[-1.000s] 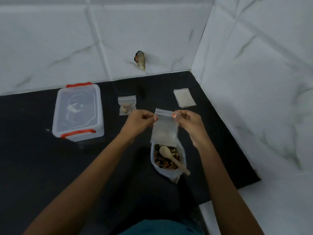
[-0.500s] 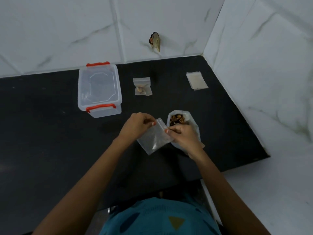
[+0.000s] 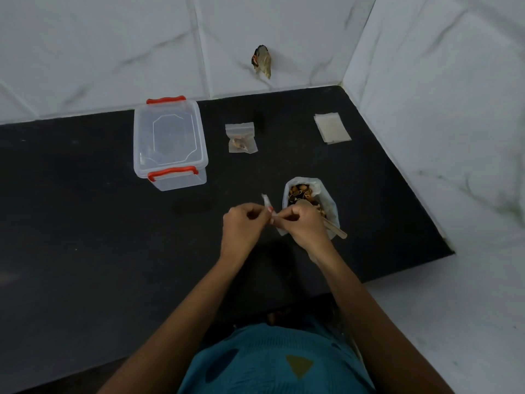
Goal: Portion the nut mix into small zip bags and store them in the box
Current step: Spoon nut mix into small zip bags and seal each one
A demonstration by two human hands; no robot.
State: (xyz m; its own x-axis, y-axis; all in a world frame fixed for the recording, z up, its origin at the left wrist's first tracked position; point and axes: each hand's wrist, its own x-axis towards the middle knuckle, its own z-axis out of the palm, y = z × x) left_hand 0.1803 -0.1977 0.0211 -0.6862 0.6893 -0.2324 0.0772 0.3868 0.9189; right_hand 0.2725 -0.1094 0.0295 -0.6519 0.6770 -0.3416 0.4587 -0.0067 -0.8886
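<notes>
Head view: left hand (image 3: 241, 223) and right hand (image 3: 301, 226) both pinch the small clear plastic zip bag (image 3: 266, 199) between them; the open white bag of nut mix (image 3: 304, 191) stands just beside the right hand's grip.

Wide stretch of counter (image 3: 85, 223) left of and in front of the lidded box (image 3: 170, 140); a lane runs between box and filled zip bag (image 3: 241, 137). Right side tight: nut mix bag (image 3: 326, 206), spoon handle (image 3: 336, 231) jutting toward the counter edge, tiled wall (image 3: 426, 137) close by, empty-bag stack (image 3: 331, 127) near the corner.
</notes>
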